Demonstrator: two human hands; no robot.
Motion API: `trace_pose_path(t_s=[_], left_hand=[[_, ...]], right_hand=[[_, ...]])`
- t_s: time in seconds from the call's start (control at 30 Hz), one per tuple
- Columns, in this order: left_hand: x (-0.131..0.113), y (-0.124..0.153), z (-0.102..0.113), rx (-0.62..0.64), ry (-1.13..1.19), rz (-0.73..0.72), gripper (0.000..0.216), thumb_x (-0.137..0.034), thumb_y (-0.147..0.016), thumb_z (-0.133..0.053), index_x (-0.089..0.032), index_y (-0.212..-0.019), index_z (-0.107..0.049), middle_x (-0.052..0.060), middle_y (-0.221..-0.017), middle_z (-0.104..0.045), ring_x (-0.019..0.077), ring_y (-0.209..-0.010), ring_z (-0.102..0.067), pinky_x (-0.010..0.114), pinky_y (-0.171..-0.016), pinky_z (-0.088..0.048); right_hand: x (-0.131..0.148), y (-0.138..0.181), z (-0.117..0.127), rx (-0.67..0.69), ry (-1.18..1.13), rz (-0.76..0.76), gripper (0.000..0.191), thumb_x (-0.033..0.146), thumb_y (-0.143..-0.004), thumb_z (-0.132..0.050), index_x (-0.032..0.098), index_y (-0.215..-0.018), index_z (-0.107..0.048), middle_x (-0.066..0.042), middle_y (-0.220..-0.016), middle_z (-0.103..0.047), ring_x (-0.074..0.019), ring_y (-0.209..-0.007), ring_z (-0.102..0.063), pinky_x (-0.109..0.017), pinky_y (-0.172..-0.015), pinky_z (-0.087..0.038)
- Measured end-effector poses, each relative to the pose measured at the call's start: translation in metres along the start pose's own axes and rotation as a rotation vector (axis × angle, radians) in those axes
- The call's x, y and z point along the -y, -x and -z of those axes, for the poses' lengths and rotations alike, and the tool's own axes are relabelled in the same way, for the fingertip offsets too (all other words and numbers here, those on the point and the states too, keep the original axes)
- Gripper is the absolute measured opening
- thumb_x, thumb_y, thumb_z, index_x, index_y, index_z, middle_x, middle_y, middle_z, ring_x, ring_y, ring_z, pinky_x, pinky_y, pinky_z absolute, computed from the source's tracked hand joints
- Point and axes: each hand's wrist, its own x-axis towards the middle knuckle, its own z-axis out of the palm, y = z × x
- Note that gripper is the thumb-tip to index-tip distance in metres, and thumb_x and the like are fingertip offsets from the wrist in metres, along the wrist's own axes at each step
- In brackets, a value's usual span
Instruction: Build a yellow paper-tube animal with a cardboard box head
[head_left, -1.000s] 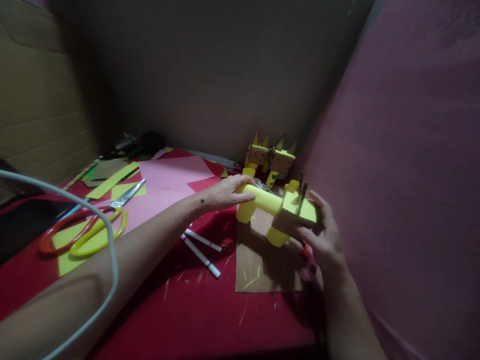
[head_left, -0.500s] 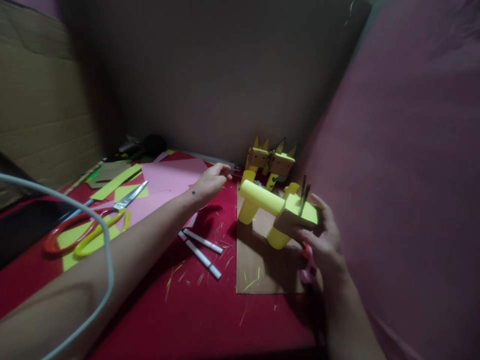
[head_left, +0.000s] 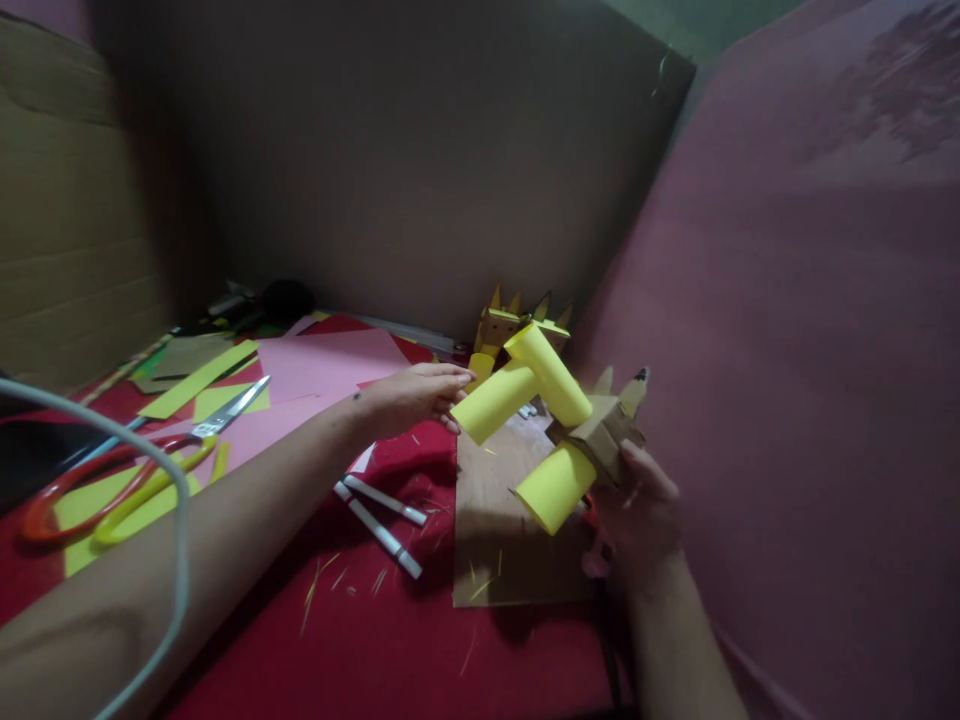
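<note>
My right hand point(head_left: 641, 495) is closed round the cardboard head of a paper animal figure point(head_left: 551, 375). The figure has a yellow tube body, yellow tube legs and pointed ears, and it is tilted above a cardboard sheet point(head_left: 487, 540) with its legs towards the left and front. To the left, my left hand point(head_left: 424, 395) has its fingers stretched out, empty, beside the end of one tube leg. Whether the fingertips touch that leg I cannot tell. Behind the held figure stand two similar figures point(head_left: 501, 328), partly hidden by it.
Scissors point(head_left: 202, 430) with red and yellow handles lie on pink and yellow paper point(head_left: 330, 360) at left. White sticks point(head_left: 386, 530) and thin scraps lie on the red table cover point(head_left: 360, 650). A pale cable point(head_left: 184, 520) crosses the left side. A pink wall point(head_left: 810, 400) rises at right.
My right hand has lifted and turned the figure from standing on the cardboard to tilted, legs swung left. My left hand is now beside a leg. The view has shifted slightly.
</note>
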Motion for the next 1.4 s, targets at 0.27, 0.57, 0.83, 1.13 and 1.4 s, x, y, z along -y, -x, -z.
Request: trace_pose_path(t_s=[0.27,0.57,0.83,1.13,1.4], left_hand=[[0.011,-0.005,0.000,0.067,0.088,0.031,0.027,-0.036,-0.078,-0.069,-0.014,-0.091,-0.063,0.007,-0.080,-0.069,0.0166,-0.069,-0.066,0.028,-0.061,-0.051],[0.018,-0.009,0.002,0.025,0.062,0.090,0.034,-0.042,-0.082,-0.068,-0.014,-0.099,-0.062,0.008,-0.080,-0.071,0.0179,-0.068,-0.068,0.030,-0.062,-0.050],[0.021,-0.011,0.000,-0.002,0.043,0.105,0.040,-0.047,-0.077,-0.072,-0.014,-0.097,-0.063,0.008,-0.078,-0.071,0.0198,-0.068,-0.069,0.031,-0.060,-0.050],[0.020,-0.010,-0.004,-0.015,0.019,0.119,0.038,-0.047,-0.075,-0.073,-0.015,-0.093,-0.062,0.008,-0.076,-0.071,0.0194,-0.067,-0.068,0.029,-0.057,-0.048],[0.019,-0.010,-0.005,-0.021,-0.003,0.128,0.039,-0.047,-0.075,-0.072,-0.014,-0.093,-0.063,0.008,-0.077,-0.071,0.0202,-0.068,-0.069,0.029,-0.057,-0.049]], right_hand=[[-0.002,-0.005,0.000,-0.044,-0.223,-0.149,0.023,0.030,-0.074,-0.069,0.020,-0.095,-0.073,-0.003,-0.087,-0.078,-0.0243,-0.093,-0.073,-0.045,-0.101,-0.052],[-0.005,-0.005,0.004,0.042,-0.220,-0.274,0.035,0.048,-0.078,-0.065,0.020,-0.097,-0.071,-0.008,-0.093,-0.077,-0.0285,-0.093,-0.072,-0.050,-0.084,-0.059],[-0.020,-0.010,0.008,0.292,-0.180,-0.353,0.033,0.040,-0.084,-0.058,0.021,-0.108,-0.069,-0.006,-0.099,-0.072,-0.0162,-0.078,-0.065,-0.030,-0.068,-0.057],[-0.013,-0.002,0.001,0.355,-0.163,-0.364,0.038,0.046,-0.079,-0.062,0.022,-0.108,-0.067,-0.006,-0.094,-0.065,-0.0137,-0.071,-0.056,-0.024,-0.057,-0.051],[-0.017,-0.001,-0.001,0.335,-0.182,-0.349,0.035,0.047,-0.078,-0.063,0.022,-0.102,-0.068,-0.006,-0.094,-0.066,-0.0127,-0.070,-0.058,-0.022,-0.054,-0.052]])
